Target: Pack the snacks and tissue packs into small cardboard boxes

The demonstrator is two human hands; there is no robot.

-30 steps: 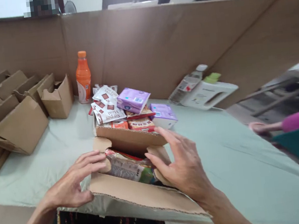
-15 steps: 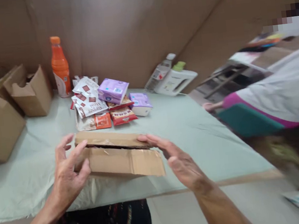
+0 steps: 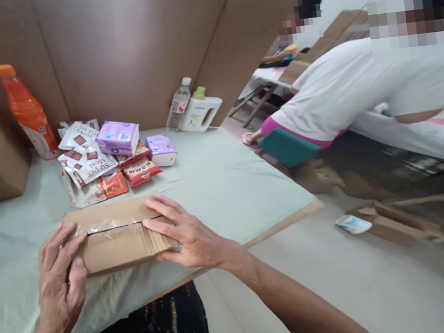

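A small cardboard box (image 3: 114, 247) lies at the table's near edge. Its two long top flaps are folded down and meet along a narrow dark seam, with shiny clear tape showing at the left part. My left hand (image 3: 61, 278) grips the box's left end, fingers over the top and thumb on the near side. At the right end, my right hand (image 3: 185, 232) holds the box, fingers spread across both flaps and thumb low on the near side. The box's underside is hidden.
Behind the box lie white snack pouches (image 3: 89, 163), a red packet (image 3: 140, 171) and purple tissue packs (image 3: 119, 138). An orange bottle (image 3: 29, 113), a clear bottle (image 3: 179, 106) and a white jug (image 3: 202, 112) stand by the cardboard wall (image 3: 133, 53). Another person (image 3: 329, 90) sits to the right.
My view has swung right. The raised flap has come down and the seam has narrowed. My right hand has moved from the flap's edge to lie over the box's right end.
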